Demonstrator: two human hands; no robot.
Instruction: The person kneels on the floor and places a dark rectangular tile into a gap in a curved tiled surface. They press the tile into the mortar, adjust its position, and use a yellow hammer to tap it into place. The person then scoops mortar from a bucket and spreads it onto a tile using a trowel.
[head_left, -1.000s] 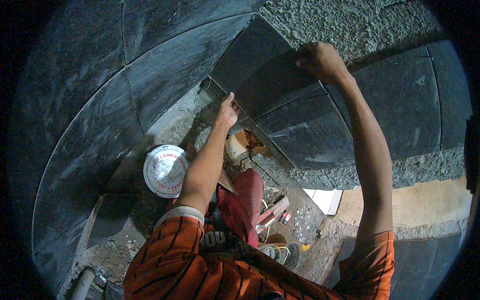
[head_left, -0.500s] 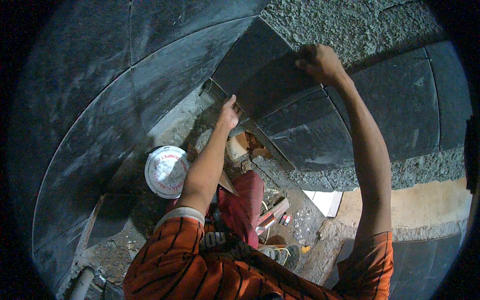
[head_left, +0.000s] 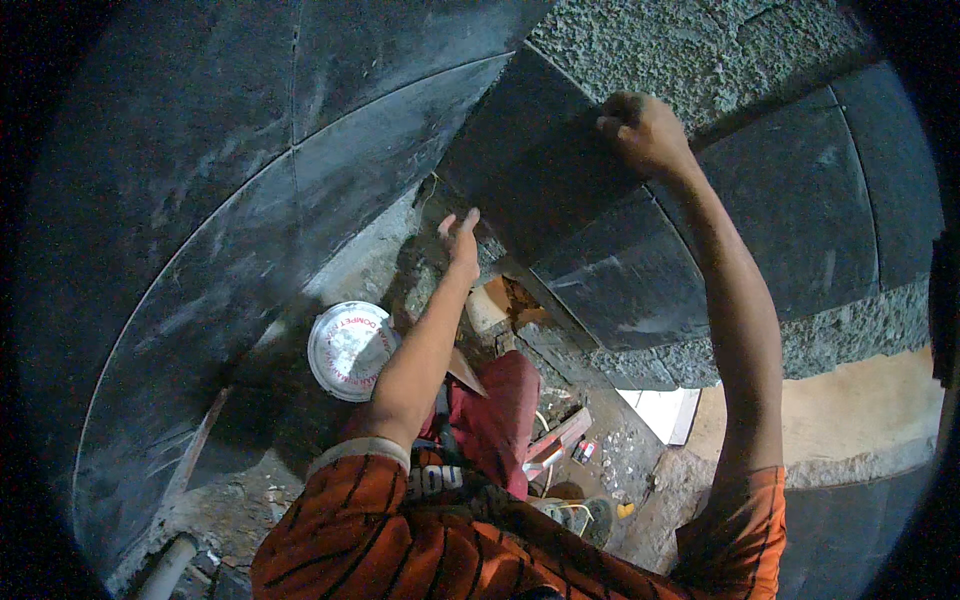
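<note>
A dark grey wall tile (head_left: 540, 150) sits at the inner corner, below rough mortar. At its upper right edge my right hand (head_left: 650, 140) is closed in a fist, its curled fingers against or just over the tile; shadow hides the exact contact. Just off the tile's lower left edge is my left hand (head_left: 461, 248), open, thumb and fingers apart, holding nothing. Below and to the right, more dark tiles (head_left: 625, 275) adjoin this one.
A round white bucket lid (head_left: 350, 350) with red print lies left of my left forearm. Rough grey mortar (head_left: 690, 60) covers the wall above. Debris, a red-handled tool (head_left: 560, 438) and a white tile piece (head_left: 662, 412) lie lower down. A pipe (head_left: 168, 568) is at lower left.
My left hand has come away from the tile's lower edge, and its fingers have spread. My right fist stays near the upper edge. The whole view has shifted slightly.
</note>
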